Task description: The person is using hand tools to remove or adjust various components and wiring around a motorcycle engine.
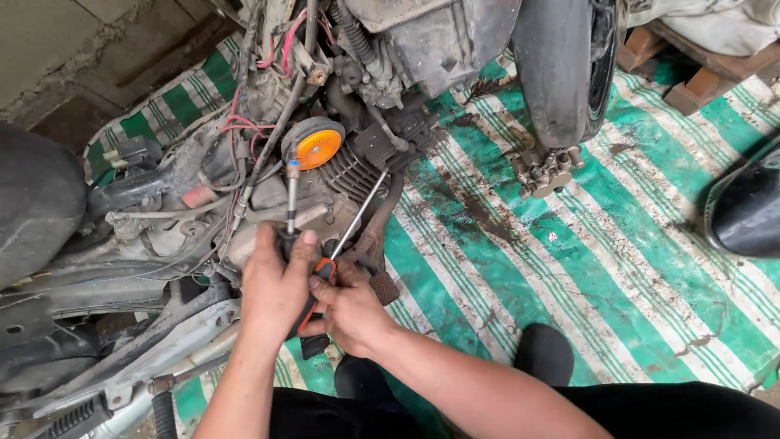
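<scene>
My left hand [275,286] grips the dark handle of a tool whose metal shaft [292,195] rises toward the round orange reflector [318,149] on the motorcycle engine [341,175]. Just beside it, my right hand [351,309] holds a screwdriver with an orange and black handle [323,270]. Its thin steel shaft [363,210] runs up and right to the dirty finned engine block. Both hands touch each other in front of the engine casing.
The stripped motorcycle lies across the left side with pink wires [244,126] and cables. A rear tyre [561,65] and a brake caliper [546,171] sit upper middle. A green and white striped mat [617,260] covers the floor. A black helmet-like object [747,211] lies far right.
</scene>
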